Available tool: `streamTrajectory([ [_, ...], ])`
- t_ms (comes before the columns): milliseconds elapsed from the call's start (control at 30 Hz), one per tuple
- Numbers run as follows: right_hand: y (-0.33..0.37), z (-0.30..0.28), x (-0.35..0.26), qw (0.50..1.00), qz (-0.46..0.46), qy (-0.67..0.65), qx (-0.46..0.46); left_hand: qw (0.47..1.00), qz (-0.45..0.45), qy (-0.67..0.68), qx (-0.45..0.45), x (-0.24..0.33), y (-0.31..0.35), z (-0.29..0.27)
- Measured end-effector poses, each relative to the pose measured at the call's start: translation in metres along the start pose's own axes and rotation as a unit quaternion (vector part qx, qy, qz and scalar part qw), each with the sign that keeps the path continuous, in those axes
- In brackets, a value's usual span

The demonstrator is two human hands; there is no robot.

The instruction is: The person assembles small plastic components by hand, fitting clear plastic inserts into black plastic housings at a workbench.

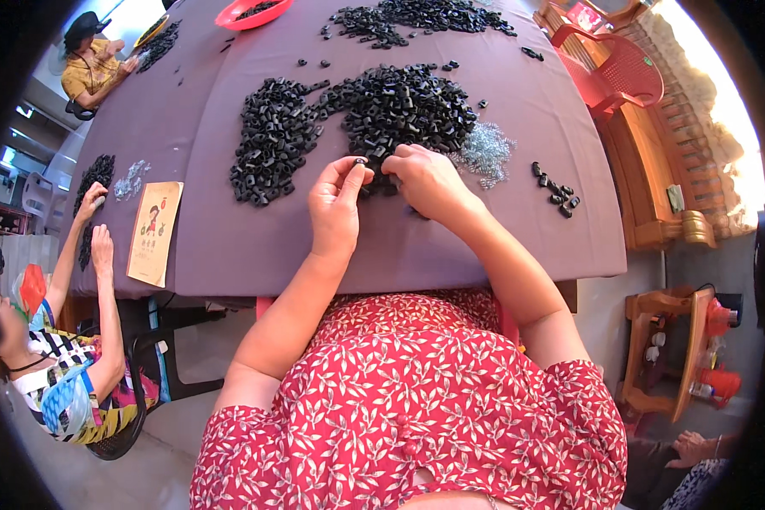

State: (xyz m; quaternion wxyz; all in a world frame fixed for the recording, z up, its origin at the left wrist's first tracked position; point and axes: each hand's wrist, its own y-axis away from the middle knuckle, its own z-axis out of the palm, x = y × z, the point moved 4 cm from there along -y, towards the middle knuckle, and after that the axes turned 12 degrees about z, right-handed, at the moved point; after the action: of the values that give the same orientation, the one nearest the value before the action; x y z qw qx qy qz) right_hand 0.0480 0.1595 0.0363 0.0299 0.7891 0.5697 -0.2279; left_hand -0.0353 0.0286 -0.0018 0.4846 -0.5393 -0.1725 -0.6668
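Note:
My left hand (335,202) is raised over the near edge of the big pile, with a small black plastic part (360,161) pinched between thumb and fingertips. Just to its right, my right hand (429,180) has its fingers pressed together at the front of the pile; what they hold, if anything, is hidden. The large pile of black plastic parts (408,102) lies beyond both hands, joined to a second pile (272,140) on the left. A heap of pale, silvery pieces like small springs (486,153) touches the large pile's right side.
Several black pieces (556,192) lie at the right of the cloth-covered table (450,263). A booklet (155,234) rests left, beside a co-worker's hands (100,242). Another person (93,72) sits far left. A red bowl (253,13) and more black parts (438,15) are at the back.

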Motion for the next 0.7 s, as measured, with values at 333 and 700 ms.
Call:
streamTrajectory([
  [333, 0.012, -0.004, 0.006, 0.999, 0.018, -0.032, 0.014, 0.999, 0.021, 0.009, 0.029, -0.002, -0.002, -0.008],
  [700, 0.010, 0.006, 0.017, 0.997, 0.061, -0.008, 0.041, 0.999, -0.032, -0.001, -0.044, -0.003, 0.003, 0.006],
])
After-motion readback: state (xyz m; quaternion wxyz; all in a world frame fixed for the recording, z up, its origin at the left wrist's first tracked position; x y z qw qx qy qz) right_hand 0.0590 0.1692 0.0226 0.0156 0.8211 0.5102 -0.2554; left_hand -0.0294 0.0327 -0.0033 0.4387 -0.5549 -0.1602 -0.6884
